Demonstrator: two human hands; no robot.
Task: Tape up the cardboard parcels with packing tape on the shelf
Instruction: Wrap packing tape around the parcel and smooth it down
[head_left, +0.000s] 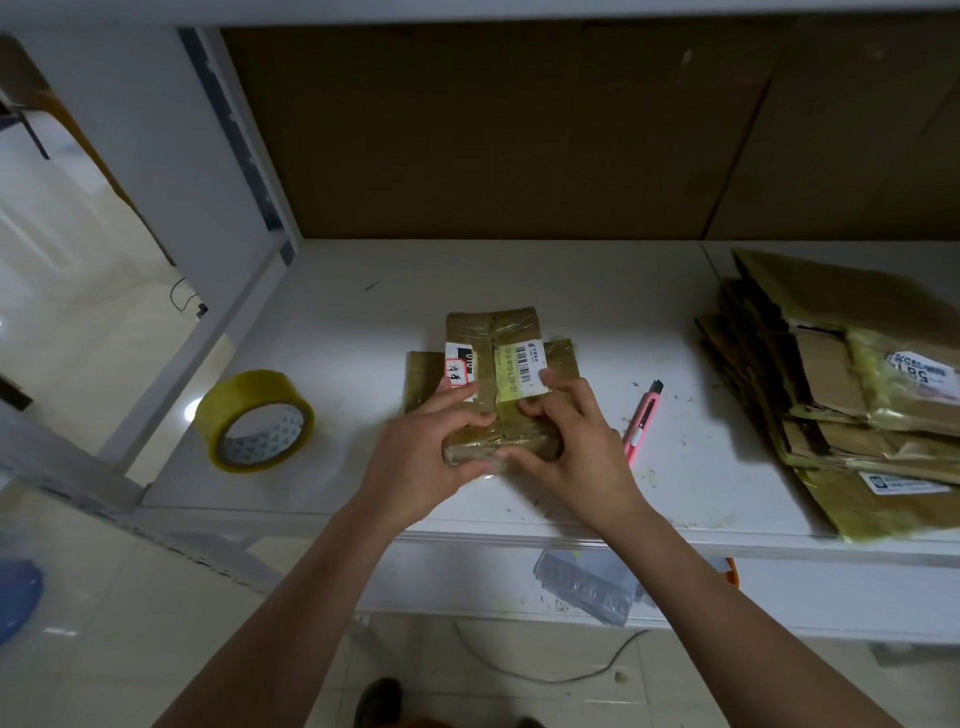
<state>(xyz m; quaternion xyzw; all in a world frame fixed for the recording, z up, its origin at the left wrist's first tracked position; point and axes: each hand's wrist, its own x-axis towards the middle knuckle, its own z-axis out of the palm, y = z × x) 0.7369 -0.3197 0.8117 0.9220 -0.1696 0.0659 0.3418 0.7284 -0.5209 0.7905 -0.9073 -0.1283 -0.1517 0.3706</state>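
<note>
A small flat cardboard parcel (493, 332), wrapped in yellowish tape and bearing barcode labels, lies in the middle of the white shelf (519, 280). My left hand (426, 452) grips its near left corner, thumb under the front edge and fingers on top. My right hand (571, 441) holds the near right corner with curled fingers over the label. A roll of yellowish packing tape (254, 421) lies tilted on the shelf to the left, apart from both hands.
A pink utility knife (643, 421) lies just right of my right hand. A stack of flattened taped cardboard parcels (841, 395) fills the shelf's right side. Brown cardboard (493, 130) backs the shelf. A grey upright post (249, 156) stands left.
</note>
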